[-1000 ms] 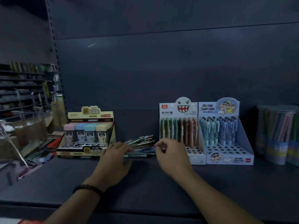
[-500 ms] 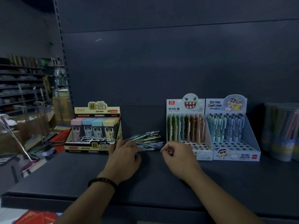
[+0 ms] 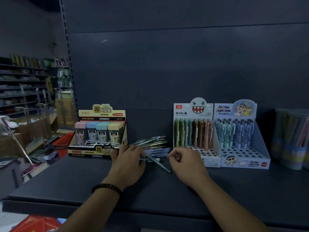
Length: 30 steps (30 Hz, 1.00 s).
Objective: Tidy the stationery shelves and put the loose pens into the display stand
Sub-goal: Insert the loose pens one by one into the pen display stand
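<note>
Loose pens [image 3: 155, 144] lie heaped by the back edge of the shelf [image 3: 83, 185], just beside the display stand [image 3: 182, 113], the left hand [image 3: 128, 163] pinching one green pen [image 3: 158, 164], probably to single it out, the right hand [image 3: 185, 164] curled close by, whether round anything I cannot tell.

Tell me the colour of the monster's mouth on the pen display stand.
The mouth is red; the head view shows it best.

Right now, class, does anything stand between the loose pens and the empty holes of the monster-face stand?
No object does. The pens lie just left of the stand. Only the right hand, fingers curled, sits between the pile and the stand's front holes.
</note>
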Available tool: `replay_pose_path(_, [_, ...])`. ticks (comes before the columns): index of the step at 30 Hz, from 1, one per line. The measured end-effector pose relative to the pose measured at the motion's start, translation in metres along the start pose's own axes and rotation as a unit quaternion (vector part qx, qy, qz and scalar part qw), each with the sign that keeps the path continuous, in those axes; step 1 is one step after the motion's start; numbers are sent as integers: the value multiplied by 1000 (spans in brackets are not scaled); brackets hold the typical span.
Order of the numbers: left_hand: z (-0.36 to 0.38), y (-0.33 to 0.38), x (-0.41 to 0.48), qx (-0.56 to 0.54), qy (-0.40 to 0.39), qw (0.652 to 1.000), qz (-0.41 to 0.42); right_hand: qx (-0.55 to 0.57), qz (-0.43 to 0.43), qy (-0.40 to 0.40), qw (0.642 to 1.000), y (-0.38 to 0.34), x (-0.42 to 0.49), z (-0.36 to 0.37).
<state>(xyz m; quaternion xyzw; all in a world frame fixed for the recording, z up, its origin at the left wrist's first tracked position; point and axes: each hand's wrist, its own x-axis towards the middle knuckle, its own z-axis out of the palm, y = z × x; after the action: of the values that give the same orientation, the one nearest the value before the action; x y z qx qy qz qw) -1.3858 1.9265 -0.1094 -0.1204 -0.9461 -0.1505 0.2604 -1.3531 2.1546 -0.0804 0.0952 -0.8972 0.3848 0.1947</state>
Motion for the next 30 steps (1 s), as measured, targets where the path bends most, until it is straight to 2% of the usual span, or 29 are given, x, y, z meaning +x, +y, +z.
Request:
replay_pose_path(3, [-1, 2, 0, -5, 6, 1000, -1, -37, -1, 6, 999, 1, -1, 0])
replay_pose_path(8, [-1, 5, 1, 21, 6, 1000, -14, -179, -30, -16, 983, -8, -5, 1])
replay_pose_path(13, [-4, 0, 3, -15, -29, 999, 37, -139, -38, -15, 989, -7, -6, 2])
replay_pose_path(16, [-19, 0, 7, 63, -37, 996, 56, -56, -15, 21, 998, -1, -2, 1])
replay_pose_path(19, [-39, 6, 11, 165, -35, 986, 11, 2, 4, 50, 999, 4, 1, -1])
replay_pose_path(22, [-45, 10, 14, 228, -8, 973, -30, 11, 3, 50, 999, 6, 1, -1])
replay_pose_path(26, [-54, 18, 21, 316, 31, 947, -43, 15, 1, 48, 999, 7, 2, 0])
replay_pose_path(28, [-59, 23, 26, 326, 52, 943, -49, 24, 1, 55, 998, 8, 2, 0])
replay_pose_path(30, [-59, 27, 31, 284, 75, 955, -46, 36, 3, 63, 997, 8, 3, 0])
